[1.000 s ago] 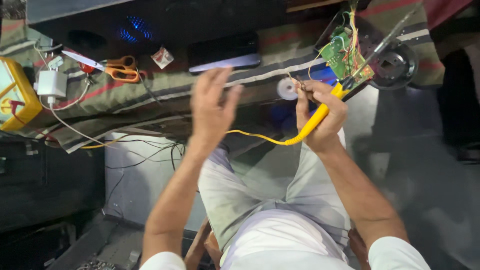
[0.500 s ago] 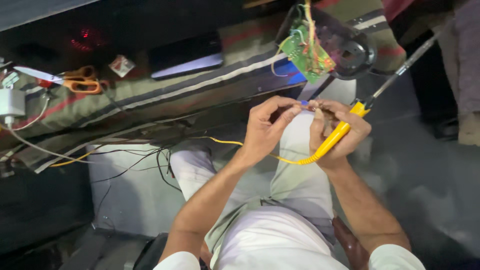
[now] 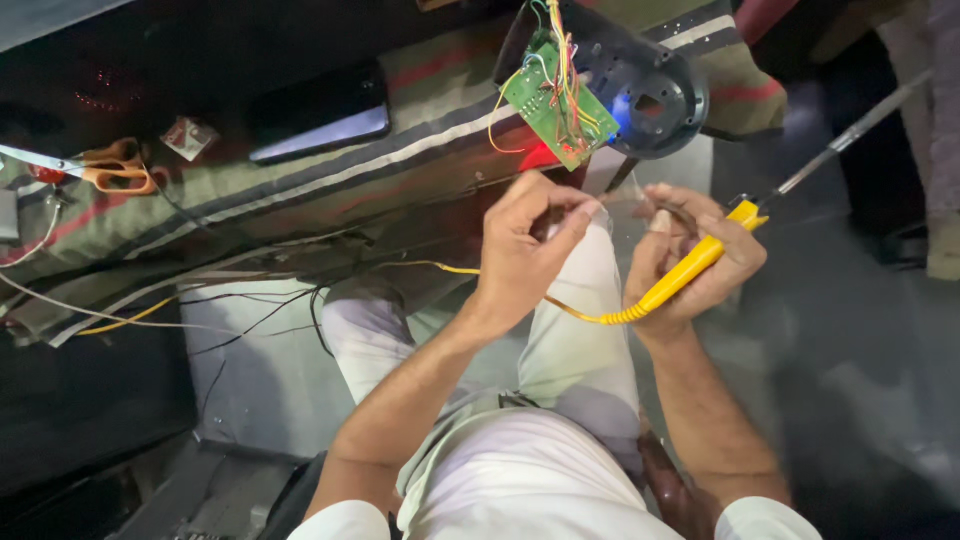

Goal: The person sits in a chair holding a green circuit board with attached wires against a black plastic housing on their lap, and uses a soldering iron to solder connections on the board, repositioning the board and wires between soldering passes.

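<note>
Fingers (image 3: 690,285) of right hand (image 3: 690,260) around yellow soldering iron (image 3: 700,262), left hand (image 3: 525,245) beside

What is pinched between the fingertips of the left hand (image 3: 520,255) and right hand (image 3: 690,260) is blurred and too small to be identified. The soldering iron (image 3: 700,262) tip is cut off near the right edge. The scissors (image 3: 95,170) blades are cropped at the left edge.

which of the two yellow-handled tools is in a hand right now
The soldering iron, gripped in the right hand with its metal tip pointing up right. The orange-handled scissors lie untouched on the striped cloth far left.
</note>
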